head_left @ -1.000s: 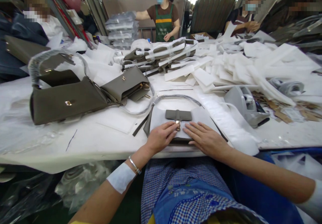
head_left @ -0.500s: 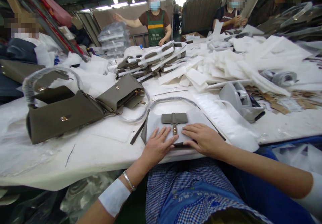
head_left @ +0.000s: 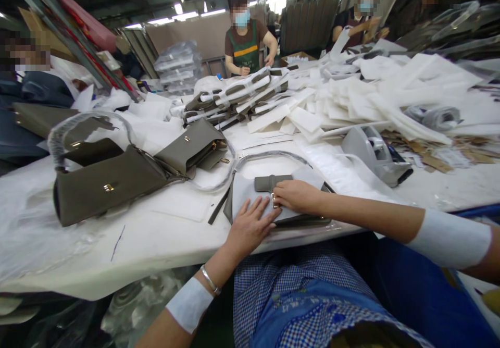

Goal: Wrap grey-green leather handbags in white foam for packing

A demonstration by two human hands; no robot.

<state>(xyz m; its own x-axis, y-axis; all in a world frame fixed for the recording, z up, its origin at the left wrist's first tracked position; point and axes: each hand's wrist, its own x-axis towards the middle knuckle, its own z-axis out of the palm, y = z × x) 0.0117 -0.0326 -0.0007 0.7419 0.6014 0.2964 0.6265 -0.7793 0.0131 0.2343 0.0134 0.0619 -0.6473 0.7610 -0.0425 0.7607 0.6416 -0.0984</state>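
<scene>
A dark olive handbag (head_left: 229, 208) lies at the table's front edge, its front covered by a thin pale sheet (head_left: 247, 187). Over the sheet sits a flap (head_left: 262, 183) with a strap and a gold clasp (head_left: 274, 200). My left hand (head_left: 250, 227) rests flat on the covered bag, fingers spread, fingertips just below the clasp. With closed fingers my right hand (head_left: 294, 195) grips the clasp; the fingertips partly hide it and the strap. The bag's wrapped handle (head_left: 269, 155) arches behind the flap.
Two more olive handbags, a larger one (head_left: 117, 184) and a smaller one (head_left: 191, 147), lie to the left. A grey tape dispenser (head_left: 369, 152) stands right. Behind are stacked wrapped pieces (head_left: 242, 95) and a heap of white foam sheets (head_left: 363, 98). A co-worker (head_left: 246, 46) stands opposite.
My right hand has moved left from lying flat on the sheet and closed on the clasp. My left hand stays flat. The co-worker opposite has drawn in an outstretched arm.
</scene>
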